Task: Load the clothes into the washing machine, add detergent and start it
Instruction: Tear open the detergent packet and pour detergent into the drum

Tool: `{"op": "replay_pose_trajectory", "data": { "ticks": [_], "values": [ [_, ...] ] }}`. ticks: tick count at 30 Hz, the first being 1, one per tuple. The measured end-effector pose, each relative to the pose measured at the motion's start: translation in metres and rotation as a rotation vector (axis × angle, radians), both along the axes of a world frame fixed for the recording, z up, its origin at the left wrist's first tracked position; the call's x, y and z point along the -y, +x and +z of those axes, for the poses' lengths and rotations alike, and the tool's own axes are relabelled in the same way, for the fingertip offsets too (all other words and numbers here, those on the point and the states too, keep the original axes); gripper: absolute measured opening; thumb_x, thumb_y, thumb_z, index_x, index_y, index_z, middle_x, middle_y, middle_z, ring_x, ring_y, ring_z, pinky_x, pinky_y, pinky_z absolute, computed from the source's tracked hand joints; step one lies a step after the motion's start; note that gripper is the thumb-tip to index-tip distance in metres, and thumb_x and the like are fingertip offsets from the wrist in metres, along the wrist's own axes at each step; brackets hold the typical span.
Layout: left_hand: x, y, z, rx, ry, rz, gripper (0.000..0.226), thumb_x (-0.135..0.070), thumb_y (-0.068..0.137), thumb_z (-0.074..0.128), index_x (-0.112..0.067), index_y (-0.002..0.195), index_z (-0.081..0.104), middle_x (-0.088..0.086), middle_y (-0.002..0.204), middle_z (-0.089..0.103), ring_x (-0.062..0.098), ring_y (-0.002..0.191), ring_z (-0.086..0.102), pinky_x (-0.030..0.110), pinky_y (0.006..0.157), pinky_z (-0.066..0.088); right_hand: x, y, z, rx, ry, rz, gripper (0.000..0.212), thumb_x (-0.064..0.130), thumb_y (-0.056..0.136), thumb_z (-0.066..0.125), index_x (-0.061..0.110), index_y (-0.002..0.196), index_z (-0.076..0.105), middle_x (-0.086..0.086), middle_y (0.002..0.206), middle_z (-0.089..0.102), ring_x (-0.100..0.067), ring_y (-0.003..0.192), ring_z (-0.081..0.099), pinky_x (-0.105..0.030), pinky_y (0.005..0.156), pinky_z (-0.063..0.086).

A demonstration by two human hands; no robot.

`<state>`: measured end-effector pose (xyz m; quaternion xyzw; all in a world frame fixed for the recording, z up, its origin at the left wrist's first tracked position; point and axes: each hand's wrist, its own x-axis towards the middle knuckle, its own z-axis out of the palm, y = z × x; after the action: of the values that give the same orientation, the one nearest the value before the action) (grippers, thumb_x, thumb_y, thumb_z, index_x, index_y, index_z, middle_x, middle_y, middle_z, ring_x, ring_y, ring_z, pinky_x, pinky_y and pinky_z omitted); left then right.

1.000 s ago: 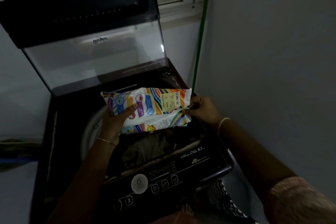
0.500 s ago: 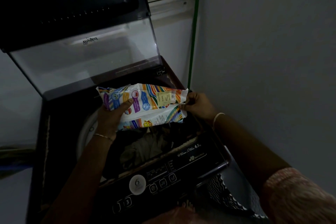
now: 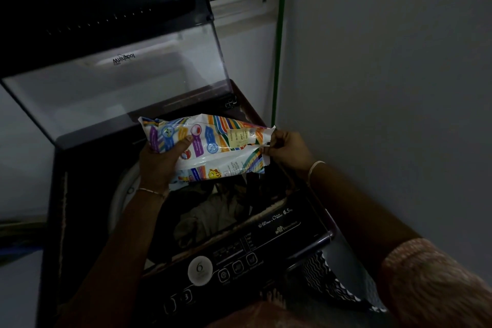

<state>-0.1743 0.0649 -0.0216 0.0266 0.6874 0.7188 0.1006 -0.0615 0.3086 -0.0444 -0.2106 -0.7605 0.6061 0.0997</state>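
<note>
Fingers [image 3: 185, 140] of left hand [image 3: 159, 162] stay curled round detergent packet [image 3: 223, 141], right hand [image 3: 288, 150] pinching its end; packet hardly moved, still over clothes [image 3: 210, 218] in drum [image 3: 119, 194], so detergent likely unpoured.

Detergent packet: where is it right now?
Head view, centre: the detergent packet is held over the open drum, left hand gripping its left end, right hand pinching its right edge.

One washer [image 3: 80, 181], one lid [image 3: 111, 93] at 11 o'clock, one packet [image 3: 213, 141] at centre. Two hands: left hand [image 3: 159, 165], right hand [image 3: 288, 150]. Two bangles [image 3: 151, 191], one per wrist. One pipe [image 3: 278, 48] at 1 o'clock. One dial [image 3: 200, 269] at 6 o'clock.
</note>
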Motion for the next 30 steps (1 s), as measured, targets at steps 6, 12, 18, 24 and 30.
{"op": "replay_pose_trajectory", "data": {
  "ticks": [6,12,18,24,30],
  "values": [
    [-0.003,0.001,0.001,-0.06,-0.009,0.026,0.024,-0.009,0.075,0.078,-0.02,0.095,0.07,-0.006,0.088,0.075,0.012,0.081,0.073,0.03,0.068,0.059,0.002,0.001,0.002,-0.01,-0.019,-0.024,0.021,-0.003,0.08,0.07,-0.018,0.094,0.064,-0.029,0.102,0.068,-0.037,0.096,0.067,-0.045,0.085,0.056],
    [-0.002,0.001,0.004,-0.078,-0.03,0.027,0.03,-0.015,0.073,0.081,-0.019,0.1,0.069,0.004,0.101,0.073,0.021,0.089,0.072,0.038,0.076,0.058,-0.002,0.003,0.002,-0.002,-0.026,0.012,0.024,-0.002,0.081,0.069,-0.023,0.082,0.057,-0.034,0.1,0.066,-0.031,0.087,0.068,-0.029,0.074,0.059],
    [-0.002,0.002,0.006,-0.077,-0.044,0.04,0.025,-0.014,0.073,0.08,-0.023,0.093,0.069,-0.001,0.095,0.073,0.017,0.086,0.072,0.037,0.076,0.059,-0.001,0.008,0.01,0.001,-0.084,0.042,0.024,-0.004,0.081,0.068,0.006,0.063,0.056,-0.007,0.078,0.073,-0.011,0.071,0.068,-0.016,0.061,0.056],
    [0.001,0.005,0.006,-0.085,-0.056,0.037,0.022,-0.012,0.074,0.079,-0.027,0.086,0.068,-0.013,0.075,0.074,0.005,0.073,0.072,0.03,0.068,0.059,-0.002,0.01,0.008,0.009,-0.184,0.065,0.029,-0.009,0.079,0.067,0.012,0.062,0.058,0.009,0.057,0.069,-0.001,0.06,0.067,-0.014,0.057,0.053],
    [0.004,0.003,0.001,-0.043,0.013,0.052,0.021,-0.006,0.076,0.076,-0.02,0.09,0.068,0.0,0.089,0.071,0.006,0.071,0.071,0.027,0.063,0.059,-0.001,0.005,0.006,-0.029,-0.228,0.094,0.027,-0.009,0.078,0.068,0.016,0.069,0.067,-0.003,0.078,0.072,-0.008,0.069,0.069,-0.022,0.067,0.058]
  ]
}}
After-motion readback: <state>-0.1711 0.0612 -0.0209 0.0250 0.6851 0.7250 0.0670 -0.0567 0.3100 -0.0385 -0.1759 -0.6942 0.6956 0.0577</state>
